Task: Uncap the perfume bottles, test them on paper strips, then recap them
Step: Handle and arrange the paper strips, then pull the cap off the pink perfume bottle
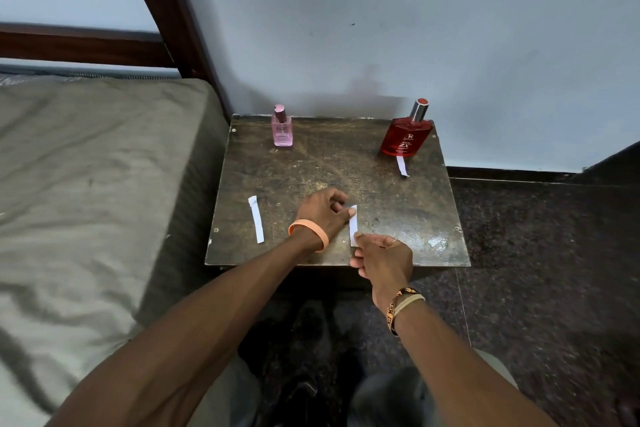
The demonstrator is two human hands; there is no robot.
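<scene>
The left hand (325, 215) pinches the far end of a paper strip (353, 227) and the right hand (384, 263) its near end, seemingly flattening it on the bench (398, 211) for testing. The pink bottle (282, 130) far left and the red bottle (407, 137) far right stand capped.

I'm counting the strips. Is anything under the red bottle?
A white strip pokes out from the red bottle's base onto the table. Its far end meets the base; whether it runs beneath is hidden.
</scene>
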